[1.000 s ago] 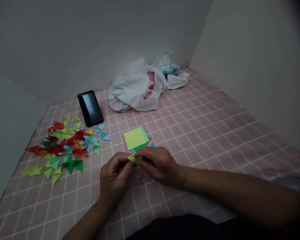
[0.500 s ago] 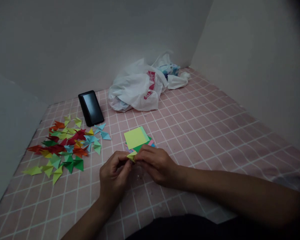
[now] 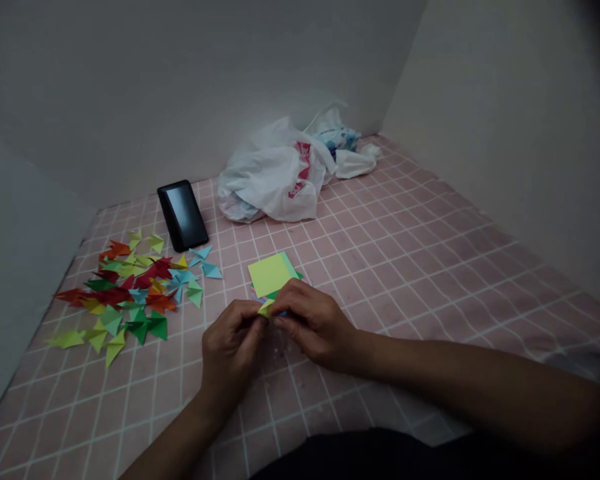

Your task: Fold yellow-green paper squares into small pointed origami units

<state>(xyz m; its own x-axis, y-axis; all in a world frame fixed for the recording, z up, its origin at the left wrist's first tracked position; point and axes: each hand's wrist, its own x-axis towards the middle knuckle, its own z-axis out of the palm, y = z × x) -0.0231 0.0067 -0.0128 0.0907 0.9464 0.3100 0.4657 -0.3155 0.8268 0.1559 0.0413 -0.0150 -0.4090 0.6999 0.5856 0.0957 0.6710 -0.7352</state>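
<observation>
Between my two hands is a small folded piece of yellow origami paper (image 3: 266, 308). My left hand (image 3: 233, 343) pinches its left side with thumb and forefinger. On its right side, the fingertips of my right hand (image 3: 315, 325) close on the paper. Just beyond the hands lies a stack of square paper sheets (image 3: 270, 275), yellow on top, with green, pink and blue edges showing below. My right fingers partly hide the stack's near edge. To the left, a spread of folded paper cranes (image 3: 137, 327) in red, orange, yellow, green and light blue covers the cloth.
A black phone-like device (image 3: 183, 215) lies beyond the cranes, near the wall. A crumpled white plastic bag (image 3: 280, 177) sits at the back, with a blue-and-white packet (image 3: 341, 140) behind it. Walls border the pink checked cloth (image 3: 405, 247) on several sides.
The fingers of my right hand have shifted slightly on the folded paper, with the thumb more spread below. My left hand has moved a little to the right.
</observation>
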